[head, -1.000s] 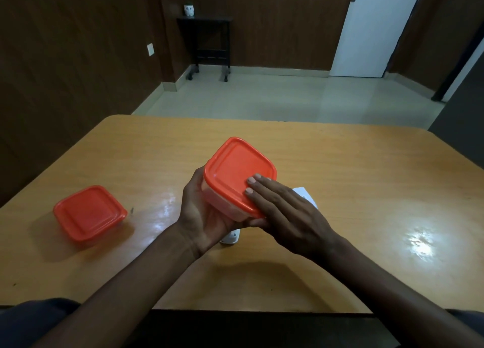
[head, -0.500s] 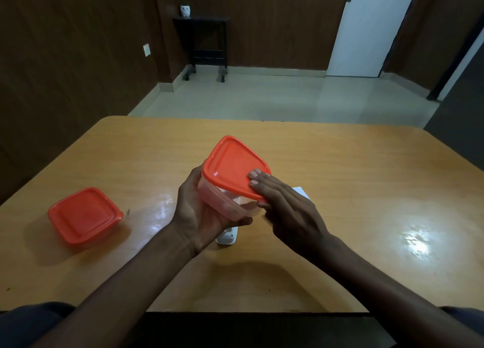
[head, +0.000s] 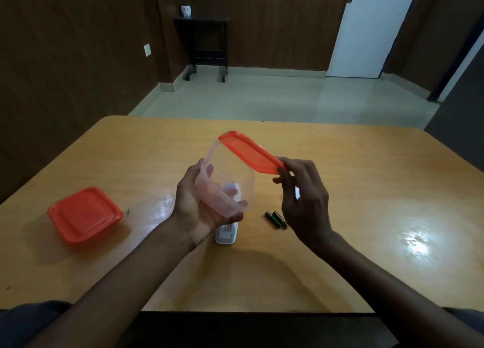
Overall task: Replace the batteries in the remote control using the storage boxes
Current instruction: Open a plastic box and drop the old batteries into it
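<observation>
**Lid peeled off the held storage box**

Head view: since the earlier frames, the orange square plastic lid (head: pixel 251 152) has been lifted from lying flat and sealed on the clear plastic storage box (head: pixel 225 188) to standing raised, with only its far corner near the box rim. Two dark cylindrical batteries (head: pixel 276 219), hidden before, are now seen on the glossy wooden table (head: pixel 366 190), just beside the right wrist.

The box is cupped from below and tilted by the left hand (head: pixel 196 206), its fingers curled round the wall. The near edge of the lid is pinched by the right hand (head: pixel 301 195). The white plastic remote control (head: pixel 226 233) lies on the table under the left hand, only its near end visible. A second storage box with a closed orange lid (head: pixel 83 214) rests well apart to the left. What the open box holds cannot be told through the blur.

The step in hand is judged to be the opening of the box. It would be done well if the box were levelled before the lid is drawn fully clear, so that nothing spills, and if the lid were laid away from the loose batteries, which are likely to roll.
</observation>
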{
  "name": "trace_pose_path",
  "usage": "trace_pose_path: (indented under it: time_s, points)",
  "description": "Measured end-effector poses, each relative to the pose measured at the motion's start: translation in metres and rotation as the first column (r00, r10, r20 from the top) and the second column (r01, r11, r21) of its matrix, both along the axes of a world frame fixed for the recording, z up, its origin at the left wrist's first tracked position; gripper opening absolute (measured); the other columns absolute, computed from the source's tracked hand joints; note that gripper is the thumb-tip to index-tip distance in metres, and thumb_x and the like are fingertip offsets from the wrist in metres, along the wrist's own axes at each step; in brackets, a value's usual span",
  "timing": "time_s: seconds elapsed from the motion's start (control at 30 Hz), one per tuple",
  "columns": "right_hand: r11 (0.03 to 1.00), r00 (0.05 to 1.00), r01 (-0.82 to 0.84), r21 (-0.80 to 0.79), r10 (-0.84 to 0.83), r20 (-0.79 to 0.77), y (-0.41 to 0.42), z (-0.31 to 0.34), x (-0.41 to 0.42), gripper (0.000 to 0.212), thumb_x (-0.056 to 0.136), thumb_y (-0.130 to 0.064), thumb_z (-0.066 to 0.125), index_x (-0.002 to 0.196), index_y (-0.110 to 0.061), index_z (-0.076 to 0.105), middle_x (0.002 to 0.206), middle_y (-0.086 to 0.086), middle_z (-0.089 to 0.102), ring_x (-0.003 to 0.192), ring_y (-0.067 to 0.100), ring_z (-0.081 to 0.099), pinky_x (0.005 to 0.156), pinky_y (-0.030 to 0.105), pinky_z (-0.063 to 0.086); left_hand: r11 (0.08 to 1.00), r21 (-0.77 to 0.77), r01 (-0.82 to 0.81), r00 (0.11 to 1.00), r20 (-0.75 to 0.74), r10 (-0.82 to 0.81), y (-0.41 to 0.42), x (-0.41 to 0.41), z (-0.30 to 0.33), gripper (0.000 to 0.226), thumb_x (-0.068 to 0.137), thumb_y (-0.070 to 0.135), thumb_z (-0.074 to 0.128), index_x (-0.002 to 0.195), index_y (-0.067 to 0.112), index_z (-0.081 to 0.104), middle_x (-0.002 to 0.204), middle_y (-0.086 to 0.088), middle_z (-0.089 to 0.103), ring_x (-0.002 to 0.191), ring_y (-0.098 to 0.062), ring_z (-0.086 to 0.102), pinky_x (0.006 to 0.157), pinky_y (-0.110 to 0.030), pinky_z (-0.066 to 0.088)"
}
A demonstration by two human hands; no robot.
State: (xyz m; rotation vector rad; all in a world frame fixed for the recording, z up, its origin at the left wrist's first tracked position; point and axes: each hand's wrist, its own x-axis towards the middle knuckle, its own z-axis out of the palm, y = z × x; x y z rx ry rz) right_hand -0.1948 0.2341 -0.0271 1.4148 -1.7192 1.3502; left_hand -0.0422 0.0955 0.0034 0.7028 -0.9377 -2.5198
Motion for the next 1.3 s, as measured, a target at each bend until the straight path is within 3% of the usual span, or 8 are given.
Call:
trace_pose_path:
  time_s: [0.13, 0.3, 0.47, 0.63, 0.77, 0.97, 1.1, 1.3]
  points:
    - [0.99, 0.894, 0.138, 0.01, -0.129, 0.428, -0.003, 0.005, -0.007, 0.027, 0.103, -0.013, 0.055, 0.127, -0.001, 0.061, 0.108, 0.013, 0.072, 0.08, 0.015, 0.075, 0.07, 0.008, 0.055, 1.0, 0.026, -0.007, 1.0, -0.02, 0.007, 0.001, 0.003, -0.002, 0.041, 0.092, 0.05, 0.052, 0.123, 0.026, 0.067, 0.128, -0.022, 0.064, 0.109, -0.041, 0.063, 0.068, -0.054, 0.059]
    - [0.986, 0.458, 0.122, 0.115, -0.159, 0.875, -0.013, 0.006, -0.027, 0.037, 0.101, -0.02, 0.061, 0.136, -0.01, 0.059, 0.109, 0.007, 0.076, 0.079, 0.008, 0.077, 0.078, 0.029, 0.064, 0.995, -0.065, 0.076, 0.996, -0.048, -0.079, 0.01, 0.002, 0.007, 0.049, 0.093, 0.054, 0.044, 0.081, 0.028, 0.084, 0.101, -0.018, 0.077, 0.094, -0.04, 0.07, 0.072, -0.049, 0.054]
    - [0.982, 0.191, 0.08, 0.171, -0.184, 0.964, -0.016, 0.003, -0.044, 0.044, 0.095, -0.011, 0.068, 0.138, -0.006, 0.057, 0.101, 0.01, 0.076, 0.079, 0.012, 0.078, 0.087, 0.036, 0.063, 0.998, 0.032, 0.062, 0.991, -0.121, -0.058, 0.011, 0.005, 0.001, 0.045, 0.092, 0.055, 0.052, 0.119, 0.023, 0.07, 0.125, -0.024, 0.067, 0.117, -0.047, 0.062, 0.085, -0.07, 0.051]
    - [0.969, 0.198, 0.109, 0.22, -0.238, 0.951, -0.011, -0.001, -0.051, 0.035, 0.089, -0.002, 0.074, 0.123, -0.002, 0.068, 0.101, 0.012, 0.075, 0.078, 0.015, 0.078, 0.084, 0.036, 0.063, 0.994, 0.071, 0.082, 0.987, -0.142, -0.071, 0.013, 0.003, 0.002, 0.052, 0.093, 0.053, 0.054, 0.137, 0.025, 0.055, 0.133, -0.029, 0.061, 0.116, -0.052, 0.062, 0.091, -0.082, 0.04]
    - [0.96, 0.234, 0.116, 0.255, -0.276, 0.932, -0.01, -0.001, -0.046, 0.024, 0.087, -0.003, 0.075, 0.111, -0.006, 0.074, 0.098, 0.011, 0.076, 0.082, 0.016, 0.077, 0.085, 0.035, 0.063, 0.996, 0.014, 0.087, 0.993, -0.084, -0.085, 0.014, 0.004, 0.0, 0.047, 0.096, 0.052, 0.05, 0.096, 0.019, 0.083, 0.127, -0.028, 0.066, 0.112, -0.052, 0.065, 0.095, -0.079, 0.04]
    - [0.953, 0.386, -0.07, 0.294, -0.247, 0.889, 0.0, 0.017, -0.015, 0.007, 0.09, -0.007, 0.069, 0.093, -0.009, 0.076, 0.084, 0.011, 0.077, 0.072, 0.022, 0.077, 0.069, 0.032, 0.064, 0.995, -0.041, 0.095, 0.994, -0.053, -0.097, 0.018, 0.004, 0.002, 0.05, 0.099, 0.049, 0.045, 0.089, 0.019, 0.084, 0.129, -0.023, 0.066, 0.119, -0.049, 0.061, 0.1, -0.075, 0.04]
    - [0.923, 0.346, -0.289, 0.254, -0.147, 0.927, 0.014, 0.027, 0.005, 0.019, 0.093, -0.007, 0.057, 0.09, -0.002, 0.076, 0.083, 0.019, 0.076, 0.064, 0.029, 0.073, 0.058, 0.034, 0.06, 0.987, -0.063, 0.148, 0.986, -0.064, -0.152, 0.023, 0.003, -0.001, 0.046, 0.101, 0.041, 0.043, 0.101, 0.016, 0.082, 0.133, -0.022, 0.065, 0.122, -0.049, 0.06, 0.104, -0.071, 0.039]
    - [0.959, 0.353, -0.121, 0.255, -0.198, 0.914, 0.049, 0.04, 0.001, 0.027, 0.089, -0.019, 0.053, 0.082, -0.003, 0.074, 0.082, 0.019, 0.075, 0.056, 0.03, 0.068, 0.051, 0.035, 0.056, 0.963, -0.22, 0.158, 0.987, 0.046, -0.152, 0.04, -0.001, -0.007, 0.037, 0.099, 0.025, 0.054, 0.135, 0.029, 0.062, 0.129, -0.011, 0.069, 0.117, -0.037, 0.067, 0.096, -0.057, 0.055]
